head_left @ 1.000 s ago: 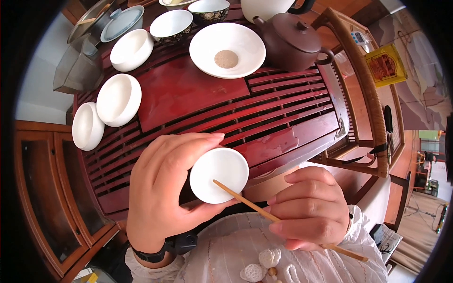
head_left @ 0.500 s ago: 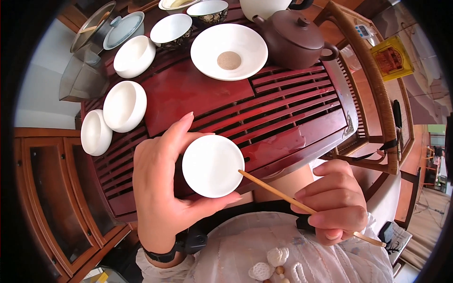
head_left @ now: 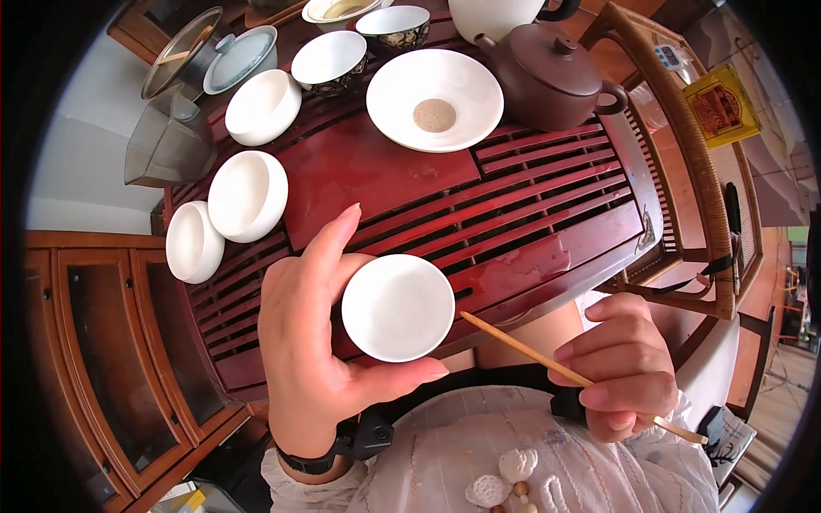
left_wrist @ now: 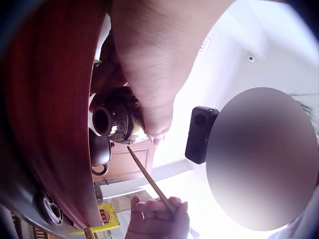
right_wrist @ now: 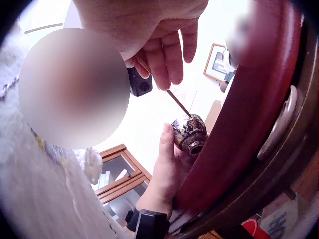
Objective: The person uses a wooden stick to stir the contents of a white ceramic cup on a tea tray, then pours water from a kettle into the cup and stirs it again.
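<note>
My left hand (head_left: 304,342) holds a small teacup (head_left: 398,308) between thumb and fingers, its white inside turned up to the head view. Seen from the right wrist, the cup's outside (right_wrist: 187,130) is dark with a floral pattern, and its foot shows. A thin bamboo stick (head_left: 522,349) is pinched in my right hand (head_left: 629,368), thumb and fingers around its rear part. Its pointed tip sits just right of the cup's rim in the head view; the far end is flattened and slightly bent.
The red slatted tea tray (head_left: 376,184) carries a wide white bowl (head_left: 393,107) with a brown patch at its bottom, a dark teapot (head_left: 552,81), white cups (head_left: 248,197), a patterned bowl (head_left: 329,61) and a grey translucent pitcher (head_left: 167,150). A rattan chair (head_left: 684,154) stands at right.
The stick's tip has moved from inside the cup to its right rim, then just outside. My left index finger has lifted away from the rim. My right hand has shifted right.
</note>
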Available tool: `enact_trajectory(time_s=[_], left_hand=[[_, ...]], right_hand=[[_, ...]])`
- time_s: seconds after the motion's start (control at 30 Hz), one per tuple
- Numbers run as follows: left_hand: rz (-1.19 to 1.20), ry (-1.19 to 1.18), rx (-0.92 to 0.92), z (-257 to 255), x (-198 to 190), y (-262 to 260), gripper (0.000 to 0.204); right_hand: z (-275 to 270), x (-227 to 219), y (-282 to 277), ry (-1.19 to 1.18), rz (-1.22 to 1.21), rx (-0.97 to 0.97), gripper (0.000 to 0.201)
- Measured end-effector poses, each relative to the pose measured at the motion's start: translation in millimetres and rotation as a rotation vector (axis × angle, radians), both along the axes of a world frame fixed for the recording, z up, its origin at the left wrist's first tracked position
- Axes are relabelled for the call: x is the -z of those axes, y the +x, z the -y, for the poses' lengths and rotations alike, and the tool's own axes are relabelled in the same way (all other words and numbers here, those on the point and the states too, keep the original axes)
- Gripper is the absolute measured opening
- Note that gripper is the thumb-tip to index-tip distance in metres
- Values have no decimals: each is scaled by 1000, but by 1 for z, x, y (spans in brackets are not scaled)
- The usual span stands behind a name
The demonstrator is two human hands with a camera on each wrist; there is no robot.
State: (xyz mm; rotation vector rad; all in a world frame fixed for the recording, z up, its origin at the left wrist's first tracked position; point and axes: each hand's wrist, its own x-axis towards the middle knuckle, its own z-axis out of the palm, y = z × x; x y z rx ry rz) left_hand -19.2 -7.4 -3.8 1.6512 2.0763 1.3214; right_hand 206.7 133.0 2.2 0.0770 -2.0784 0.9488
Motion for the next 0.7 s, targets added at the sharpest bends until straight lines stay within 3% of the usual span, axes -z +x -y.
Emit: enact_trajectory(time_s=[0.3, 0.4, 0.47, 0.57, 0.63, 0.7], left_hand=[[10, 22, 38, -3, -1, 1, 101], [-31, 36, -10, -5, -5, 4, 92], [-185, 16, -24, -5, -10, 4, 83], [-240, -89, -35, -2, -15, 7, 85], [-243, -37, -31, -6, -14, 6, 79], [-247, 16, -29, -8, -14, 7, 74]], right_hand=[[0, 2, 1, -34, -40, 19, 24], [1, 2, -4, -81, -78, 22, 25], [1, -1, -11, -104, -95, 23, 25], [-1, -12, -23, -71, 61, -7, 21], [1, -18, -33, 44, 224, 67, 23], [-1, -19, -35, 37, 267, 12, 23]])
